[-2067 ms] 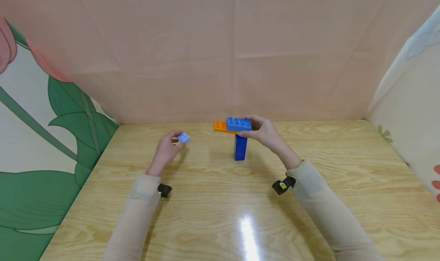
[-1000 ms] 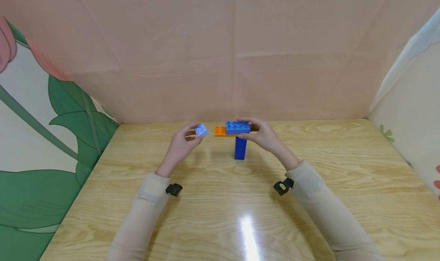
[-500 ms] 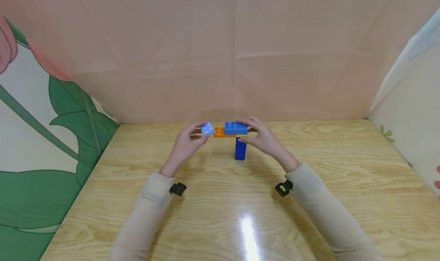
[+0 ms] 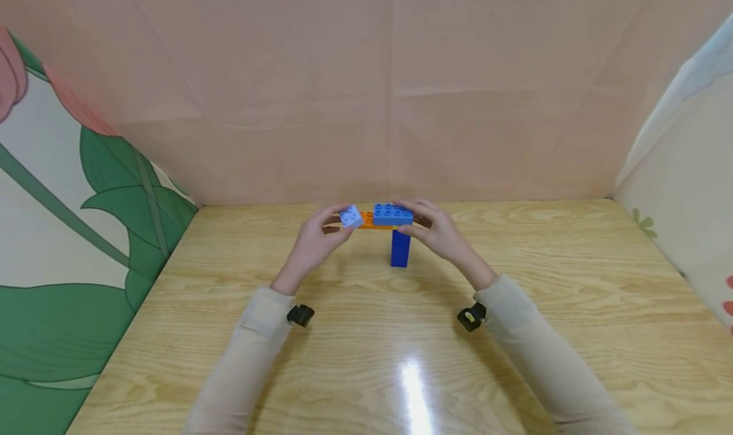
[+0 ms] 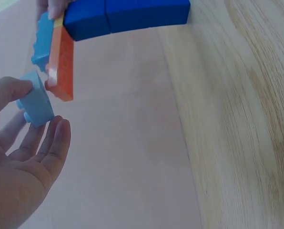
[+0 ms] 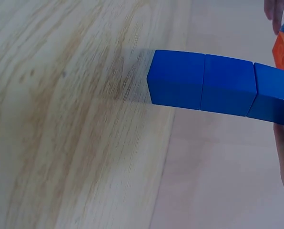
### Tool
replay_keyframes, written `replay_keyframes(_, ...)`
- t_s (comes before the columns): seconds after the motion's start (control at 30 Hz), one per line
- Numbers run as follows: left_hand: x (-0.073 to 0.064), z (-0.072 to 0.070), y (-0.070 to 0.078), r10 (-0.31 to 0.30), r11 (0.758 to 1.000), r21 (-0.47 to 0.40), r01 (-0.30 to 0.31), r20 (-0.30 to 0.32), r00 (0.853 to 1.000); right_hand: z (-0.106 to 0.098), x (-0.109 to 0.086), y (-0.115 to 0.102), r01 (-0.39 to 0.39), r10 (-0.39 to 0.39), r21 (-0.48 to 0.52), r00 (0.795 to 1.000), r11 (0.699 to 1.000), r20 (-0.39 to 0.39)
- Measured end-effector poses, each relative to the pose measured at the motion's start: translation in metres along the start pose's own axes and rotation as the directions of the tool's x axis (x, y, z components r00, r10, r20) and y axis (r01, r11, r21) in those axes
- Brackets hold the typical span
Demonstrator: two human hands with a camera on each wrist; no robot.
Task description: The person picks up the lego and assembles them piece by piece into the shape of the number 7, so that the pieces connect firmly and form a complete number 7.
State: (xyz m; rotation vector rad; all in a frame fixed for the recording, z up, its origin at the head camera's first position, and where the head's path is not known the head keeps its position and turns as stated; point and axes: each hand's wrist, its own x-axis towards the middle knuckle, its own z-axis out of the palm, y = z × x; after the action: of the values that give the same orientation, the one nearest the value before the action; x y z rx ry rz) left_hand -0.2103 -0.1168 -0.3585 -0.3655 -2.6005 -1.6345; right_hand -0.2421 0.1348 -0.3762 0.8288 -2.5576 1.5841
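Observation:
A column of dark blue blocks [image 6: 202,83] stands upright on the table, with a thin yellow piece [image 5: 59,22] at its top. Over that, an orange brick [image 5: 63,67] juts out to the left, and a medium blue studded brick [image 4: 392,215] lies on it. My right hand [image 4: 439,233] grips the right end of this top assembly between thumb and fingers. Between thumb and fingertips, my left hand [image 4: 312,243] pinches a small light blue brick [image 4: 351,217], tilted, right at the orange brick's left end and overlapping it in the head view.
The wooden table [image 4: 355,359] ends at a pinkish cloth backdrop [image 4: 298,104]. A leaf-patterned panel [image 4: 132,212] flanks the left side, a pale panel [image 4: 687,168] the right. Each wrist wears a small black camera [image 4: 300,315].
My left hand has carried the light blue brick rightward to the orange brick's end. My right hand has come down slightly with the medium blue brick and otherwise keeps its place over the column.

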Motion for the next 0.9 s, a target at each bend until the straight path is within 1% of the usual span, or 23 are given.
replay_keyframes(0.23, 0.0012, 0.0027, 0.0015, 0.035, 0.999, 0.017, -0.035, 0.025, 0.999, 0.0013, 0.0001, 0.0007, -0.006, 0.007, 0.025, 1.000, 1.000, -0.017)
replay_keyframes(0.47, 0.0026, 0.0039, 0.0033, 0.077, 0.996, 0.049, -0.080, 0.070, 0.995, 0.0027, 0.0001, -0.0001, 0.008, -0.007, 0.026, 0.999, 1.000, -0.034)
replay_keyframes(0.63, 0.0036, 0.0034, 0.0025, 0.082, 0.993, 0.084, -0.088, 0.076, 0.994, 0.0029, 0.0010, -0.0006, 0.024, -0.023, 0.028, 0.999, 0.999, -0.036)
replay_keyframes(0.8, 0.0048, 0.0038, 0.0005, 0.087, 0.991, 0.092, -0.094, 0.085, 0.993, 0.0028, 0.0012, -0.0008, 0.008, -0.007, 0.035, 1.000, 0.999, -0.028)
replay_keyframes(0.9, 0.0054, 0.0055, -0.0005, 0.106, 0.987, 0.108, -0.116, 0.095, 0.990, 0.0030, 0.0008, -0.0001, 0.001, 0.000, 0.032, 1.000, 0.999, -0.019)
